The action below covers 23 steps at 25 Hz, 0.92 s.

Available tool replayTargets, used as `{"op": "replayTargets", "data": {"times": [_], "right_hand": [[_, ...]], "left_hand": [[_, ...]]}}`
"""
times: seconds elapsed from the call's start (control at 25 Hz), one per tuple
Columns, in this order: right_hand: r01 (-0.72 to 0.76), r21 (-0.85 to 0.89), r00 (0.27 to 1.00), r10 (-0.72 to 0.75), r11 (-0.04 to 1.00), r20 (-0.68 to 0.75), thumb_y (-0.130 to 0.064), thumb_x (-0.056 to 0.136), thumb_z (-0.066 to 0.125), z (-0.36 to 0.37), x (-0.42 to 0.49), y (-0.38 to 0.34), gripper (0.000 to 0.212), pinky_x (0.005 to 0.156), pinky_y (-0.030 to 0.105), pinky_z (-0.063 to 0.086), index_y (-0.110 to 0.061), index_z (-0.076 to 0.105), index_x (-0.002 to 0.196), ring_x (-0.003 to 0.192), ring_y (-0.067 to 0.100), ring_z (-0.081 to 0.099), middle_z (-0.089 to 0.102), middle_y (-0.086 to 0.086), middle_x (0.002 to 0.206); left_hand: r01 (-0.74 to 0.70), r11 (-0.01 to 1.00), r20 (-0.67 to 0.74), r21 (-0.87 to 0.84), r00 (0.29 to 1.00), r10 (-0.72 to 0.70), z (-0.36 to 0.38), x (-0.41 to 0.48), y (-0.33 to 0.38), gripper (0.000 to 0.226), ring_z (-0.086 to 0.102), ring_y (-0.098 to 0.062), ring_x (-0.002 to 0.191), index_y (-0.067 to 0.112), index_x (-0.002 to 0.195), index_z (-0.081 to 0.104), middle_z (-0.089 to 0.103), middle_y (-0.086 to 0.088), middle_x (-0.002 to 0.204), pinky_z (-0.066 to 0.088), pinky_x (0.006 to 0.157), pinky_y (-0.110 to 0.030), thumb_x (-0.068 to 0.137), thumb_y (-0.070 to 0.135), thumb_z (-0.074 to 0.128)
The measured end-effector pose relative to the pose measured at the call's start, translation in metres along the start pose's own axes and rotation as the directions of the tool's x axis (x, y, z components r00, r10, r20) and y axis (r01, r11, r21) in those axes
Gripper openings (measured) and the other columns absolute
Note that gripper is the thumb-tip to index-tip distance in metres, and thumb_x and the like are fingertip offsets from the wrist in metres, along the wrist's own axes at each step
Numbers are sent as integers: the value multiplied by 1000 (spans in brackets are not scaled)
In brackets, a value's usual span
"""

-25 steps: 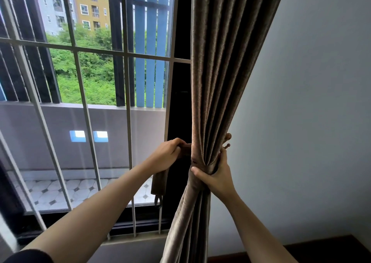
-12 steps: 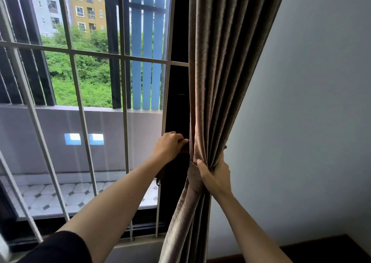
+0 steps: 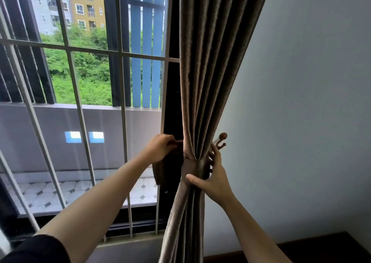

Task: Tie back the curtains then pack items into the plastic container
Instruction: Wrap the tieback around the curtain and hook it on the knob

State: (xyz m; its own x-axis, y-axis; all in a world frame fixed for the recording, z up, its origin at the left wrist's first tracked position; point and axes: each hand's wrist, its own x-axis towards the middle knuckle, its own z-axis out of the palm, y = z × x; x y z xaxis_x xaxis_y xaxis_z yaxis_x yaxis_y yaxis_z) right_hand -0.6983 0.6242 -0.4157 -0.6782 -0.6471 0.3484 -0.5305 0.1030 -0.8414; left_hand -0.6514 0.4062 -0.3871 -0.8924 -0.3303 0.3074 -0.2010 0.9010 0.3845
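1. The curtain (image 3: pixel 210 72), a brown-grey pleated fabric, is hanging at the right edge of the window, just beside the dark window frame (image 3: pixel 172 102). It is narrowing to a tight bunch at mid-height and spreading again below, running out of the bottom of the view.
2. A tieback band (image 3: pixel 193 167) of matching fabric is sitting around the waist of the bunch. A darker loose length of it is trailing left and drooping beneath the left hand.
3. The left hand (image 3: pixel 160 148) is reaching in from the window side with its fingers curling over the top of that loose length and gripping it just beside the curtain's left edge.
4. The right hand (image 3: pixel 212 180) is clasping the bunch at the band. The thumb is pressing on the front of the fabric, and the fingers are passing round the wall side. One fingertip is pointing up toward the hook; whether it is touching the hook cannot be told.
5. A brown wall hook (image 3: pixel 221 140) with rounded knobs is projecting from the pale wall (image 3: pixel 301 102), just beside the curtain's right edge and above the right hand.
6. White grille bars (image 3: pixel 124 122) are crossing the window glass. A tiled balcony (image 3: pixel 60 192), greenery and buildings are showing beyond.
7. A dark sleeve (image 3: pixel 36 250) is covering the left upper arm at the lower left corner.
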Motion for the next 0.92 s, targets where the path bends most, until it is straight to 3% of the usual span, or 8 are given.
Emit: {"op": "replayTargets", "data": {"times": [0.16, 0.24, 0.4, 0.52, 0.64, 0.72, 0.8, 0.92], "right_hand": [[-17, 13, 1000, 17, 1000, 15, -28, 66, 83, 1, 2, 6, 99, 103, 20, 40, -27, 21, 143, 124, 6, 43, 40, -14, 139], [-19, 18, 1000, 19, 1000, 8, -31, 64, 85, 5, 9, 7, 98, 104, 22, 39, -27, 24, 141, 123, 5, 43, 41, -12, 138], [-44, 2, 995, 44, 999, -90, -46, 56, 84, 26, 24, 10, 98, 99, 40, 49, -26, 31, 136, 116, 12, 53, 52, -7, 129], [-105, -164, 986, 81, 981, -147, -57, 60, 78, 46, 26, 1, 108, 103, 48, 41, -21, 19, 144, 127, 23, 43, 43, 2, 140], [-24, -196, 993, 45, 980, 106, -62, 71, 65, 45, 28, 3, 110, 112, 51, 27, -20, -1, 149, 139, 25, 23, 21, 6, 153], [-21, -47, 984, 29, 999, 177, -56, 73, 66, 27, 28, 8, 97, 113, 45, 32, -25, 10, 146, 136, 17, 32, 30, 0, 149], [-28, 36, 982, 21, 999, 189, -37, 77, 73, 10, 25, 12, 82, 107, 28, 40, -27, 20, 139, 125, 9, 43, 39, -8, 140], [-11, -3, 986, 11, 1000, 167, -34, 74, 78, 9, 29, 10, 91, 99, 20, 42, -25, 19, 143, 117, 7, 47, 43, -12, 131]], "left_hand": [[68, 996, -25, 60, 997, -67, -14, -21, -16, 28, 59, -33, 95, 3, 111, 64, 67, -16, 101, 33, 71, -21, 91, -3, 47], [18, 998, 75, 67, 997, -23, -20, -33, -9, 32, 59, -31, 90, 4, 110, 63, 64, -11, 93, 32, 69, -23, 89, -7, 42], [-38, 998, 243, -52, 969, 49, -34, -57, 3, 18, 48, -14, 67, 13, 85, 56, 53, 1, 73, 35, 62, -22, 85, -4, 50], [34, 999, 143, -4, 989, -33, -43, -61, -4, 7, 47, -16, 61, 8, 77, 60, 55, 0, 64, 33, 54, -19, 83, 7, 59], [139, 989, -22, 42, 990, -138, -43, -63, -13, 14, 55, -24, 70, 3, 90, 70, 67, -13, 77, 36, 58, -25, 85, 14, 64], [177, 984, -34, 17, 984, -177, -41, -66, -14, 17, 54, -21, 71, 2, 96, 71, 63, -8, 77, 36, 56, -22, 87, 13, 63], [186, 982, -42, 17, 982, -185, -43, -70, -11, 18, 54, -19, 68, 2, 98, 71, 59, -3, 74, 36, 54, -17, 87, 14, 63], [148, 989, 14, 12, 989, -148, -50, -86, 6, 18, 61, -13, 54, 4, 85, 71, 64, 0, 61, 45, 50, -19, 87, 21, 64]]}}
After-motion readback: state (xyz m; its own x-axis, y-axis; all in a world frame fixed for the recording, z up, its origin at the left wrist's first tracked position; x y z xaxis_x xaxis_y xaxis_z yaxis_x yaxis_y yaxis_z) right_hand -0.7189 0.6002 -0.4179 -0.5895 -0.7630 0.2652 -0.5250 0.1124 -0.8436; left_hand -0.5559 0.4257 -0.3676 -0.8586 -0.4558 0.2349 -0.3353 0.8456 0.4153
